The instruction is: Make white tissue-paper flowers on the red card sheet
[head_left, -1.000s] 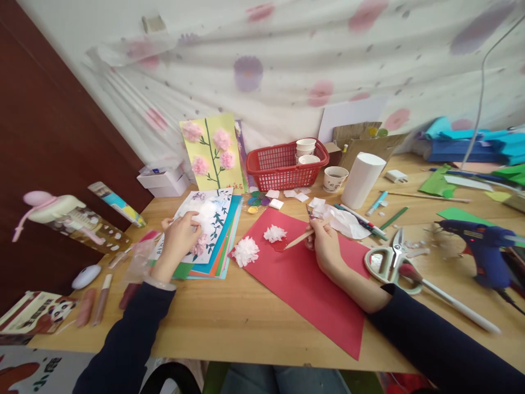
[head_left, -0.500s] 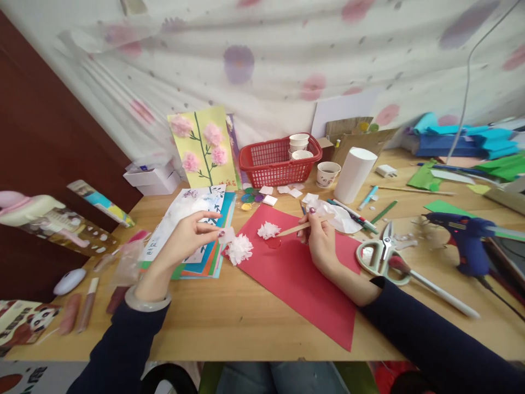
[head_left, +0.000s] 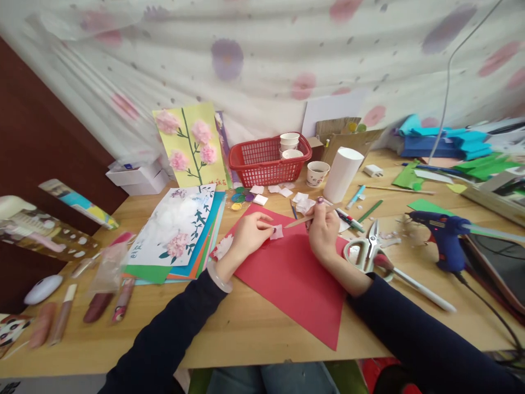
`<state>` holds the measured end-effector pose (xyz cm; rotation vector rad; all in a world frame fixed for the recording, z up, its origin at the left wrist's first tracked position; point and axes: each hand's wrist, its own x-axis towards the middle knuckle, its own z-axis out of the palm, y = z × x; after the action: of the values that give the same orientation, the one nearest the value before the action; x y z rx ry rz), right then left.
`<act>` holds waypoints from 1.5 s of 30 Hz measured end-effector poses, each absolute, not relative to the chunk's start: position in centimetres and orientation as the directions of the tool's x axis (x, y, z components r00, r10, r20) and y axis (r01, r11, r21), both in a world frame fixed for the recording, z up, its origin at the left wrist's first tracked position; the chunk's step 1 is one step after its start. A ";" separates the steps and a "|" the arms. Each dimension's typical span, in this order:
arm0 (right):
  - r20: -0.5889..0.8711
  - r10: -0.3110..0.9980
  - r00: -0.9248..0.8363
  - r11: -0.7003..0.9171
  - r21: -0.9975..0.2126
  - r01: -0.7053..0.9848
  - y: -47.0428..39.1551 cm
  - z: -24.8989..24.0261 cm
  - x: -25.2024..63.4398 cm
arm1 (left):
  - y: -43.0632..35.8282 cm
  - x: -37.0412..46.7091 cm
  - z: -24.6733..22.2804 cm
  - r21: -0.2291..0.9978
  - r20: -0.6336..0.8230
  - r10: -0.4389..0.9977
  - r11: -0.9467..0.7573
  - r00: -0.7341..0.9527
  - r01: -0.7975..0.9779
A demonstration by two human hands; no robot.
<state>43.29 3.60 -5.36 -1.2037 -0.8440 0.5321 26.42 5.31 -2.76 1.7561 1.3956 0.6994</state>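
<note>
A small square of pale tissue paper (head_left: pixel 277 232) is pinched in the fingertips of my left hand (head_left: pixel 249 236), above the red paper sheet (head_left: pixel 303 290). My right hand (head_left: pixel 323 232) grips a thin wooden stick (head_left: pixel 298 222). The stick's tip points left and lies close to the tissue square, a small gap apart. A ruffled white paper flower (head_left: pixel 223 247) shows at the left edge of the red sheet, partly covered by my left hand. The spot under my left hand, with the other white flower seen earlier, is hidden.
Scissors (head_left: pixel 368 249), a white-handled brush (head_left: pixel 422 282) and a blue glue gun (head_left: pixel 441 232) lie on the right. Behind stand a red basket (head_left: pixel 266 175), a paper cup (head_left: pixel 317 174) and a white roll (head_left: pixel 343 174). Stacked papers (head_left: pixel 164 257) are on the left.
My left hand has moved right, from beside the white flower to over the red sheet, carrying the tissue square toward the stick. The camera view has shifted slightly.
</note>
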 end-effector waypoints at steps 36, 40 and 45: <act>0.461 0.881 0.103 0.377 -0.817 0.437 2.7 -6.2 41.4 | 2.5 21.0 -3.7 0.154 0.087 0.918 -0.395 0.386 0.905; 0.461 0.887 0.039 0.384 -0.782 0.491 2.5 -6.5 41.3 | 2.6 20.8 -4.0 0.134 0.068 0.918 -0.398 0.392 0.908; 0.519 0.854 -0.045 0.431 -0.657 0.618 2.3 -6.7 41.3 | 2.7 20.7 -4.2 0.142 0.075 0.915 -0.402 0.395 0.904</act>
<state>41.25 2.30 -6.65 -1.2749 -1.7523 0.3165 20.72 2.68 -4.23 2.5580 1.6715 0.2163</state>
